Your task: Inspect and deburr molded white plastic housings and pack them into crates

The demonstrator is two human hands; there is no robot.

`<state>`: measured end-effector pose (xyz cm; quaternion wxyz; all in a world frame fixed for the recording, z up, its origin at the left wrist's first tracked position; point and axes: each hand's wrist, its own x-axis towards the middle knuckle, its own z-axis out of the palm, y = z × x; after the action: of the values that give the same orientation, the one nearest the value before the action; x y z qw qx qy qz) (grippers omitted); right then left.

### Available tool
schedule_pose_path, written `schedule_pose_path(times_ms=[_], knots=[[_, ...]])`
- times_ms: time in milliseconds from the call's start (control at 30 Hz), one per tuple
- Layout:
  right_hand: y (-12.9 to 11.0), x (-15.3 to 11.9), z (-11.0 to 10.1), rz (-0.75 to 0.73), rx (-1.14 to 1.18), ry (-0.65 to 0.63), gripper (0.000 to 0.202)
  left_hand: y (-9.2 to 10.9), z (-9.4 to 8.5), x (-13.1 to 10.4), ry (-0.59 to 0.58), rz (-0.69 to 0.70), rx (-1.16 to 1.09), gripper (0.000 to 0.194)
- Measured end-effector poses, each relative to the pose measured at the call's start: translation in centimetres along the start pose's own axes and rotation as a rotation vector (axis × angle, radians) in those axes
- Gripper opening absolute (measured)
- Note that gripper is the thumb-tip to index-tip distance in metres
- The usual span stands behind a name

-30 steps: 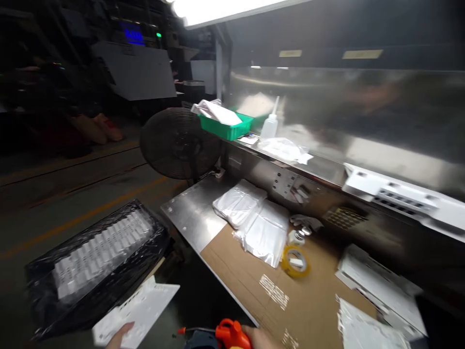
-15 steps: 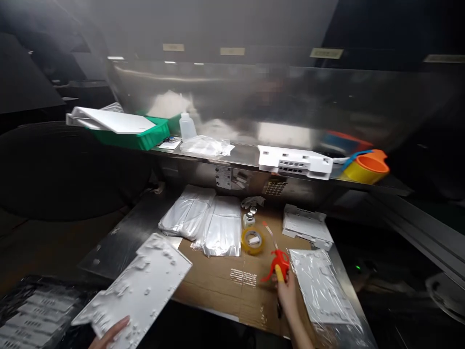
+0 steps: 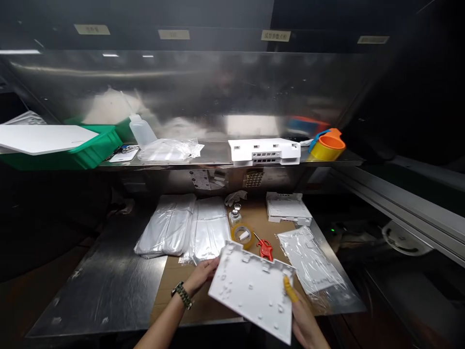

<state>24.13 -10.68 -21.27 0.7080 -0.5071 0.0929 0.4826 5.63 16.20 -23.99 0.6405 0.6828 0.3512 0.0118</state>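
Observation:
Between my two hands I hold a white molded plastic panel (image 3: 250, 288), its ribbed and clipped side facing up, tilted above the cardboard. My left hand (image 3: 203, 275), with a watch on the wrist, grips its left edge; the fingertips are partly hidden behind it. On the right edge, my right hand (image 3: 296, 305) presses with a yellow-covered thumb on top, the other fingers underneath. Just beyond the panel lies a red air blow gun (image 3: 266, 249), touched by neither hand. A roll of yellow tape (image 3: 237, 237) is beside it.
Stacks of clear plastic bags (image 3: 167, 225) lie at the left. A bagged white panel (image 3: 312, 261) and a bare white panel (image 3: 288, 207) are on the right. A small dispenser bottle (image 3: 235, 215) stands behind the tape. The shelf above holds a green bin (image 3: 98, 152) and another white part (image 3: 265, 151).
The panel has come from the left to the middle, over the cardboard. My right hand has let go of the red blow gun, now lying on the table, and grips the panel's right edge.

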Motion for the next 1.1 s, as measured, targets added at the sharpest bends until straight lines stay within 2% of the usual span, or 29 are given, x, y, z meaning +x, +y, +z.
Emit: schedule_pose_path(times_ms=[100,167,233,433,567,700,833,967,1100], knots=[[-0.9,-0.6,-3.5,-0.025,0.127,0.179,0.082,-1.4,-0.2,3.4,0.145,0.098,0.275,0.043],[-1.4,-1.3,-4.9,-0.066,0.163,0.285,0.084,-2.3,-0.8,4.7,0.191,0.152,0.431,0.04],[-1.6,-2.1,-5.4,-0.124,0.157,0.363,0.085,-2.9,-1.8,5.6,0.192,0.18,0.551,0.038],[-1.1,-4.0,-3.7,-0.204,0.163,0.43,0.088,-3.0,-5.4,8.0,0.148,0.221,0.756,0.034],[-1.0,-4.6,-2.1,-0.245,0.202,0.437,0.087,-2.4,-6.6,7.6,0.12,0.31,0.85,0.028],[-1.6,-4.7,-0.5,-0.242,0.233,0.469,0.082,-3.1,-5.9,5.4,0.005,0.424,0.96,0.037],[-2.0,-4.6,0.6,-0.268,0.217,0.483,0.078,-4.6,-4.6,3.9,0.012,0.412,1.027,0.037],[-2.0,-4.6,0.9,-0.294,0.156,0.436,0.081,-5.2,-3.9,4.4,0.051,0.353,1.023,0.035],[-1.8,-4.7,1.0,-0.313,0.13,0.414,0.085,-4.3,-4.0,5.5,0.075,0.262,0.95,0.036]])
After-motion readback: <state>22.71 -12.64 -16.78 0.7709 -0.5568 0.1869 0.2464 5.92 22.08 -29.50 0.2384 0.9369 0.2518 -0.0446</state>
